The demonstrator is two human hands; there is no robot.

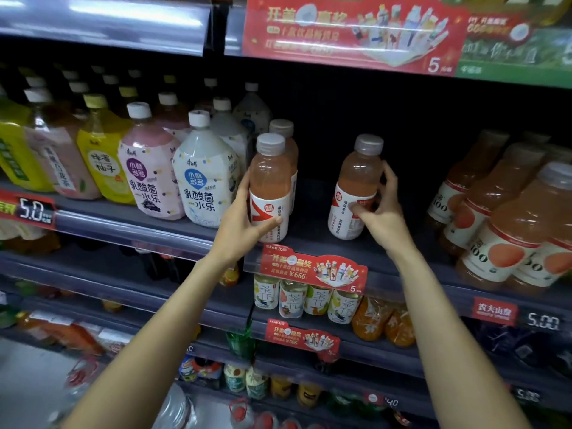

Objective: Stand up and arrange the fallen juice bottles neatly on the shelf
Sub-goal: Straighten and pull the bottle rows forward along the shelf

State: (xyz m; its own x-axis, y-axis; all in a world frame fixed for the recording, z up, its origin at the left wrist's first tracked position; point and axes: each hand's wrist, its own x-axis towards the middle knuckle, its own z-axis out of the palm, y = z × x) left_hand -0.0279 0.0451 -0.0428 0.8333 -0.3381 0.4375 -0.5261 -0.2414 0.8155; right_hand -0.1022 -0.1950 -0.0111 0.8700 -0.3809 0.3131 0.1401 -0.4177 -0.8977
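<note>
head view, both hands up at the dark grey shop shelf (312, 243). left hand (244, 221) wrapped round the white label of a pale pink juice bottle with a grey cap (270, 187): thumb across the front low on the label, fingers behind. the bottle stands upright near the front edge, just beside a second identical pink bottle (286, 144) directly behind it; whether the two touch can't be told from this angle.

right hand (379, 209) grips another pale pink grey-capped bottle (356, 187) standing further right on the same shelf, well apart from the left pair. thumb sits on the red-and-white label, fingers curl round the far side. this bottle tilts slightly, top leaning right. neither grip is spread; each is closed on its bottle.

left of the left hand, touching or just beside it, a large white yoghurt-drink bottle with a blue logo (204, 178), then a pink one with a purple logo (148, 171) and a yellow one (102, 156). far right, a row of orange-pink juice bottles with white labels (507, 239). red promo tag (312, 269) clipped to the shelf edge below the two held bottles.
</note>
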